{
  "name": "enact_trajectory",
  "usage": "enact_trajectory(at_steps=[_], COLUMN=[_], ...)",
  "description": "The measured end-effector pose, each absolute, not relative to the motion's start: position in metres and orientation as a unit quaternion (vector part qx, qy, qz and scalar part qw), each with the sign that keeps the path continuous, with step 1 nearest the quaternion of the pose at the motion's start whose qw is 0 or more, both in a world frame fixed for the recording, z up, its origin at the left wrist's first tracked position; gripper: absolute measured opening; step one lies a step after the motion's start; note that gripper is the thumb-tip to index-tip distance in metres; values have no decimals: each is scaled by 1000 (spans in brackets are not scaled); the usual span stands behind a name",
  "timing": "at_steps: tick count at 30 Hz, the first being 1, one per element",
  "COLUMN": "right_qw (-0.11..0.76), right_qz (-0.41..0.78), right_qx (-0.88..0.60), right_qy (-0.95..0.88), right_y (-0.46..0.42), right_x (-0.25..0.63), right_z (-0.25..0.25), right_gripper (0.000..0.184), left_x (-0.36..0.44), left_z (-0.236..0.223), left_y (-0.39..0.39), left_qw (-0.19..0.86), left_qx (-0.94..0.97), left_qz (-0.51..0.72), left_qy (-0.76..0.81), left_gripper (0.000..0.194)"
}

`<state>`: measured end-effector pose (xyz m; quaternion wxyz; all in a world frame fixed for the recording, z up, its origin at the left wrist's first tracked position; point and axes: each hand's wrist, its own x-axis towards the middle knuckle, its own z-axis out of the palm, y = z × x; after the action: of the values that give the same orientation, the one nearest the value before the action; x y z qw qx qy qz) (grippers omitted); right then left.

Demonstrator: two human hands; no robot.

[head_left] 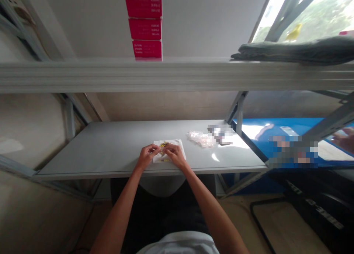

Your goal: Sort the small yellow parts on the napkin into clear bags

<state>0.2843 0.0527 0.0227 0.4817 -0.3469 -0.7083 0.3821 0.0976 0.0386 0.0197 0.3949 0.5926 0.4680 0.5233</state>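
A white sheet (177,142) of cloth or paper lies near the front edge of the grey tabletop (110,147). Small gold-coloured pieces (162,145), some with dark parts, are heaped on it. My left hand (148,154) is over the sheet's left side, thumb and fingers pinched together. From the right, my right hand (174,155) meets it above the sheet, its fingertips also closed. The fingertips of both hands nearly touch beside the gold pieces. Whatever is between them is too small to make out.
Right of the sheet lie a crumpled clear plastic bag (199,138) and a blurred-out item (221,134). Overhead, a shelf (177,76) carries red boxes (145,28) and a folded grey cloth (293,51). Another person's hand (344,139) is over the blue table (254,134).
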Motion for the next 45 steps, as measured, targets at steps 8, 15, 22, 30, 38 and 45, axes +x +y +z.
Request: enact_trajectory(at_steps=[8,15,22,30,38,45], right_qw=[472,509,495,521,503,489], right_qz=[396,352,337,326,315,281], right_qx=[-341,-369,-356,-385,-367,-355], right_qy=[-710,-693,-718,-689,-716,-745], right_y=[53,52,52,52,49,47], right_x=[282,284,283,284,282,282], right_z=[22,18,20,17,19,25], right_gripper=[29,37,36,37,30,29], left_x=[98,97,96,93,92,92], left_z=[17,17,12,10,6,9], left_y=[41,42,43,44,45,44], left_qw=[390,381,387,388,404,401], left_qx=[610,589,612,560,595,613], left_qz=[518,533,512,540,507,488], left_qy=[455,474,463,494,474,474], left_gripper=[32,33,32,39,37,40])
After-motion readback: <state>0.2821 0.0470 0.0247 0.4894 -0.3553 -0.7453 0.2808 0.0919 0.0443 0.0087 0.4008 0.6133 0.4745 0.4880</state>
